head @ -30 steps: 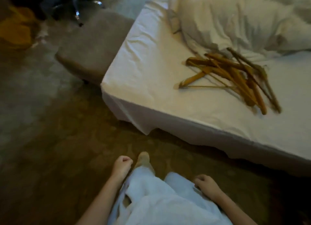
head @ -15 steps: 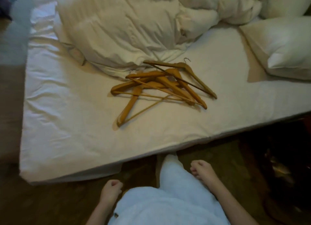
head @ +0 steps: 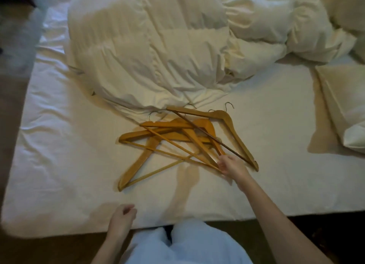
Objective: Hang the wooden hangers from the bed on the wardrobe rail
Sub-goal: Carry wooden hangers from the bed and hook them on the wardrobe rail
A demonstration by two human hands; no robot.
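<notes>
Several wooden hangers [head: 177, 137] with metal hooks lie in a tangled pile in the middle of the white bed sheet [head: 65, 149]. My right hand [head: 231, 166] reaches over the bed and its fingers close around the near right ends of the pile. One hanger [head: 231, 129] with a dark bar lies on top at the right. My left hand [head: 122, 218] hovers low over the front edge of the bed, fingers curled, holding nothing. No wardrobe rail is in view.
A crumpled white duvet [head: 158, 52] is heaped just behind the hangers. A pillow [head: 343, 105] lies at the right. Brown floor [head: 11, 105] runs along the left of the bed and below its front edge.
I have come up close to the bed. My right hand has left my side, reached forward over the sheet and taken hold of the hangers' ends. My left hand has risen slightly.
</notes>
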